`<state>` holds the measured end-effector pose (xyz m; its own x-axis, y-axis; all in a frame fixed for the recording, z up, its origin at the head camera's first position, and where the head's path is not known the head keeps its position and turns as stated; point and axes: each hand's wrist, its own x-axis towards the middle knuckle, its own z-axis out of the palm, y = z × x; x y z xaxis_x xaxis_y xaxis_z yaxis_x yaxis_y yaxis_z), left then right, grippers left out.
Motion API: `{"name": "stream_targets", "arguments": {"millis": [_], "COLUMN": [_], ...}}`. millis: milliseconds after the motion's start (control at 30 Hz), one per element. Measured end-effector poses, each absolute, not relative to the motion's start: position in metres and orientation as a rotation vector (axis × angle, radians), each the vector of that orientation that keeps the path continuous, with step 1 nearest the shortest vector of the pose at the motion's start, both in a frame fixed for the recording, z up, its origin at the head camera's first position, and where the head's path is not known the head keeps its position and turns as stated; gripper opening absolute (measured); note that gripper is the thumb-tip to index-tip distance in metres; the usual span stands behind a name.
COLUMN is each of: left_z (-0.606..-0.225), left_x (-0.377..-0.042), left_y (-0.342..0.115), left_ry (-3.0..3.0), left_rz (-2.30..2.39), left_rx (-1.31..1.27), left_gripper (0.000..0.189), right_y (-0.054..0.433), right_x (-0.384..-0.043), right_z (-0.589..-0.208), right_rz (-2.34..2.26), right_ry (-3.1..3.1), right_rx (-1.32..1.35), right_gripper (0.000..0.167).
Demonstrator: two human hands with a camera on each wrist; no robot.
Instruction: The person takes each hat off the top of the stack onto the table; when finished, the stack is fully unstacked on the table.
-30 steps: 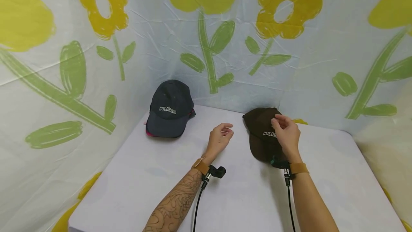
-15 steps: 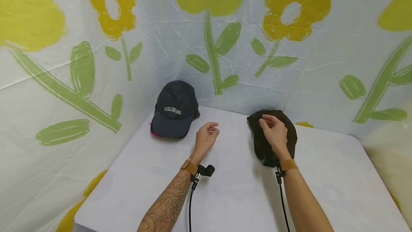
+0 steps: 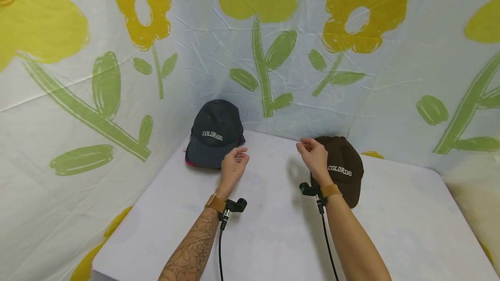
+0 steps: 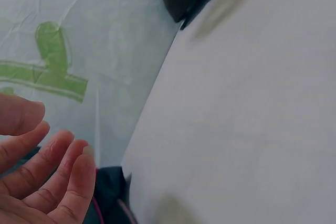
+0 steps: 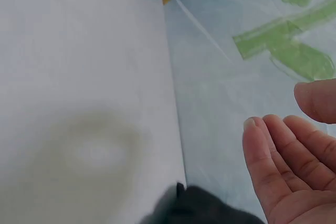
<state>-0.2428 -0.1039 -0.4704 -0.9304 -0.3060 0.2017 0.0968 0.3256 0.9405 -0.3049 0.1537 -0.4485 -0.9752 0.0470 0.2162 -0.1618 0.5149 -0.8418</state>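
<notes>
A dark navy cap point(image 3: 216, 118) with white COLORADO lettering sits at the back left of the white table, its brim toward me. At the back right lies a dark brown cap point(image 3: 344, 153) with the same lettering. My left hand point(image 3: 234, 166) hovers by the navy cap's brim, its fingers loosely bent and holding nothing. In front of the brown cap's left side, my right hand point(image 3: 315, 159) hangs in the air with relaxed fingers. In the right wrist view, its fingers point(image 5: 286, 153) are slightly curved around nothing. The hand covers part of the brown cap.
The white table point(image 3: 269, 229) stretches between the caps and toward me. Right behind it rises a white fabric backdrop point(image 3: 187, 68) printed with yellow flowers. A wrist camera point(image 3: 236, 205) with a black cable point(image 3: 221, 250) hangs from the left wrist strap; the right wrist carries another.
Both hands have moved left, the left one up to the navy cap and the right one off the brown cap's front. The head view has turned slightly left. The caps appear still.
</notes>
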Motion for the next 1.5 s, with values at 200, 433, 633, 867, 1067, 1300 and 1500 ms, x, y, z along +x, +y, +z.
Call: {"name": "stream_targets", "arguments": {"millis": [200,433,633,867,1067,1300,1500], "left_z": [-0.469,-0.474,-0.475,-0.475,-0.475,-0.477,-0.479], "left_x": [-0.238,-0.233,-0.23,-0.226,-0.225,-0.221,-0.219], "left_y": [-0.127,-0.149,-0.163,-0.175,-0.186,-0.204,-0.214], "left_ry": [-2.214,-2.178,-2.137,-2.107,-2.059,-2.056,-2.067], "left_rz": [-1.599,-1.58,-1.571,-1.635,-1.646,-1.571,-1.575], "left_rx": [0.237,0.307,0.34,0.383,0.396,0.471,0.522], "left_gripper": [0.023,0.022,0.021,0.023,0.023,0.026,0.028], "right_y": [0.128,0.103,0.084,0.064,0.052,0.032,0.019], "right_x": [-0.31,-0.315,-0.318,-0.319,-0.321,-0.326,-0.329], "right_z": [-0.455,-0.458,-0.461,-0.466,-0.466,-0.464,-0.464], "right_rz": [1.511,1.556,1.567,1.583,1.652,1.724,1.734], "right_ry": [-2.571,-2.578,-2.574,-2.588,-2.597,-2.609,-2.613], "right_rx": [0.143,0.172,0.201,0.222,0.227,0.269,0.289], "right_gripper": [0.034,0.035,0.036,0.036,0.035,0.033,0.033]}}
